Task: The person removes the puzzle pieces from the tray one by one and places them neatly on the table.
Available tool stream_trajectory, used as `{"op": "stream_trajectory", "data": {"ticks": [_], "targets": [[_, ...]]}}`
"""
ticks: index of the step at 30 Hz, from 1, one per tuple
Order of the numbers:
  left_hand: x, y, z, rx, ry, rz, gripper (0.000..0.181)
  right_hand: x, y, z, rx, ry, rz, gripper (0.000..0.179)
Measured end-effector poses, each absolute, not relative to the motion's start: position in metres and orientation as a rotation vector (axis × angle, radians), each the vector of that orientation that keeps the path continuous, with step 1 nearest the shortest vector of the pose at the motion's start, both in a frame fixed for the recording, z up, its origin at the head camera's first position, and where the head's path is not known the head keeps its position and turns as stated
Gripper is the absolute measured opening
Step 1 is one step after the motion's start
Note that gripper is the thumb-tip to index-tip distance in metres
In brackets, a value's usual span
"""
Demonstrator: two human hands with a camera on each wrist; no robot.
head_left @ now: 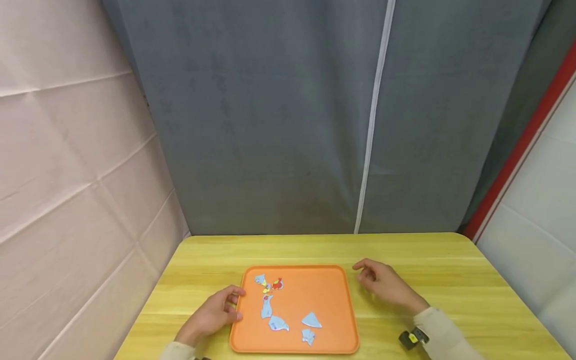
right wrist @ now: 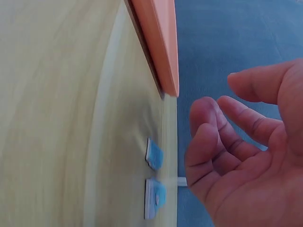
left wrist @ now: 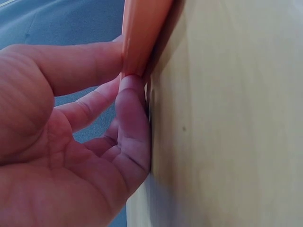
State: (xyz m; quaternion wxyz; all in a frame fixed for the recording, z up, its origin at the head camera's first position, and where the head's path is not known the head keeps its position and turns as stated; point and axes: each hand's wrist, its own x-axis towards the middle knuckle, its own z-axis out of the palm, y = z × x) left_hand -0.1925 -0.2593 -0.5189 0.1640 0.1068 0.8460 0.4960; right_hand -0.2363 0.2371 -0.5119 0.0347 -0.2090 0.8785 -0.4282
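My left hand (head_left: pixel 211 315) grips the left rim of an orange tray (head_left: pixel 333 290), thumb and fingers at its edge. In the left wrist view the fingers (left wrist: pixel 132 109) curl in under the tray rim (left wrist: pixel 142 38). Off the tray's right side, my right hand (head_left: pixel 384 282) hovers over the table holding nothing, its fingers loosely curled. On the tray lie several flat puzzle pieces: a red one (head_left: pixel 277 284), a long pale-blue one (head_left: pixel 266 306), a curved one (head_left: pixel 278 323), a triangular one (head_left: pixel 311 320) and a jagged one (head_left: pixel 308 336).
Two small blue pieces (right wrist: pixel 154 153) lie on the table in the right wrist view, near the tray's corner. The yellow wooden table (head_left: pixel 202 260) ends at a grey curtain (head_left: pixel 270 150). White cloth walls (head_left: pixel 81 175) stand at both sides.
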Motion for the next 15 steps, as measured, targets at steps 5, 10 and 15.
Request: {"op": "stream_trajectory", "data": {"ticks": [5, 10, 15], "targets": [[-0.192, -0.259, -0.519, 0.299, 2.41, 1.417, 0.053, -0.232, 0.229, -0.511, -0.659, 2.666, -1.33, 0.028], [-0.191, -0.259, -0.519, 0.297, 2.412, 1.416, 0.053, -0.228, 0.22, -0.509, -0.697, 2.64, -1.33, 0.028], [-0.192, -0.259, -0.519, 0.297, 2.42, 1.407, 0.053, -0.225, 0.209, -0.507, -0.752, 2.628, -1.319, 0.027]]}}
